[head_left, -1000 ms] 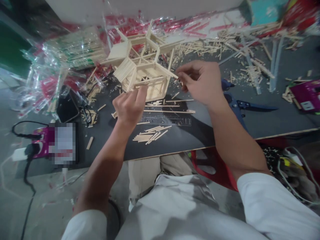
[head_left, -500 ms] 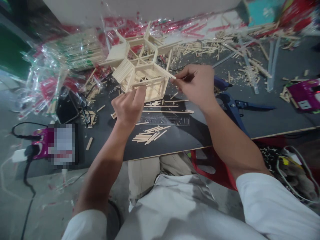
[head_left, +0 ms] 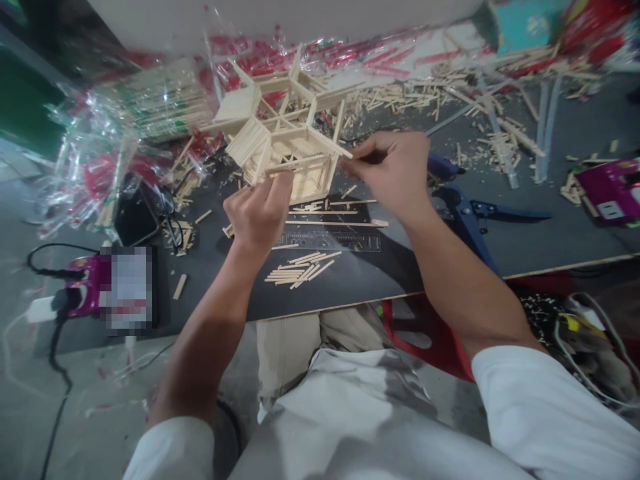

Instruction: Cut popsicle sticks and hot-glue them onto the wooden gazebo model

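Note:
A pale wooden stick model [head_left: 290, 134] stands on the dark table, built as joined hexagonal frames with some slatted panels. My left hand [head_left: 260, 207] is closed at its front left edge, fingers curled around the end of a front bar; the fingertips are partly hidden. At the model's right corner, my right hand [head_left: 395, 167] pinches the tip of a protruding bar between thumb and forefinger. Below the model lie a clear ruler [head_left: 330, 241] and a small pile of short cut sticks [head_left: 295, 272]. Long thin sticks [head_left: 340, 224] rest just behind the ruler.
Blue-handled cutters [head_left: 465, 213] lie beside my right forearm. Plastic-wrapped stick bundles [head_left: 155, 100] fill the back left, near a dark phone [head_left: 136, 213]. Stick scraps [head_left: 420, 93] cover the back. A purple power strip [head_left: 85, 287] and a blurred-screen device [head_left: 129, 287] sit front left.
Almost nothing differs. Both hands keep their places on the model, and the view has shifted very slightly.

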Motion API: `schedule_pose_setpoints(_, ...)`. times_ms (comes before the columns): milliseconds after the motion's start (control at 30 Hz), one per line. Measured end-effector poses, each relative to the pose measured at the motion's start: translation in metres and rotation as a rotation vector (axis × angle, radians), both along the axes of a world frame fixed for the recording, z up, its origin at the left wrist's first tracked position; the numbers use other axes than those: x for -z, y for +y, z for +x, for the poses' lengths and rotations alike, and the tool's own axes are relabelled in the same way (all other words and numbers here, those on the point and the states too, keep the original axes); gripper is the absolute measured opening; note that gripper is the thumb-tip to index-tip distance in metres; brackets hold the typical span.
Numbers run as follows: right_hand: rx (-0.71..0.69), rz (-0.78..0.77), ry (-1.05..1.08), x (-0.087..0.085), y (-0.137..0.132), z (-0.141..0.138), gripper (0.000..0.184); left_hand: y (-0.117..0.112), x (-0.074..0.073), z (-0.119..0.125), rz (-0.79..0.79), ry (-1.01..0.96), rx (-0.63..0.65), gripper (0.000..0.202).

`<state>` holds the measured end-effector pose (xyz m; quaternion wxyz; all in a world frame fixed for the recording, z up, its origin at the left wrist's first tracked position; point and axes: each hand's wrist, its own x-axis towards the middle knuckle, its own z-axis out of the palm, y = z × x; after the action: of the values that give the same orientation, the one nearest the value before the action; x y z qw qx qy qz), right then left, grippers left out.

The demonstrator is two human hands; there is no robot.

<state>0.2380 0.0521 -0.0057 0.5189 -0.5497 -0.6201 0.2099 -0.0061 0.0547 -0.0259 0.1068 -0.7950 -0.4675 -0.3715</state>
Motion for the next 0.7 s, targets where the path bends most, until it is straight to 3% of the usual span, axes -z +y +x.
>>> schedule_pose_setpoints(233, -0.048, -0.084, 0.018, 0.009, 0.004, 0.001, 0.036, 0.0, -0.003, 0.005, 0.096, 0.0, -0.026, 0.026)
schedule_pose_setpoints(367, -0.098, -0.063, 0.068, 0.011, 0.004, -0.002, 0.024, -0.004, -0.01, 0.003, 0.049, 0.014, 0.012, 0.025)
schedule_pose_setpoints(467, -0.095, -0.07, 0.057, 0.01, 0.003, -0.004, 0.017, -0.009, -0.018, -0.005, 0.004, 0.067, 0.101, 0.029)
schedule_pose_setpoints(567, -0.037, -0.088, 0.071, 0.008, 0.002, -0.003, 0.024, -0.013, -0.027, -0.017, 0.001, 0.152, 0.171, 0.039)
schedule_pose_setpoints(700, -0.021, -0.088, 0.068, 0.007, 0.003, 0.0, 0.034, -0.012, -0.039, -0.039, 0.046, 0.119, 0.143, 0.056)
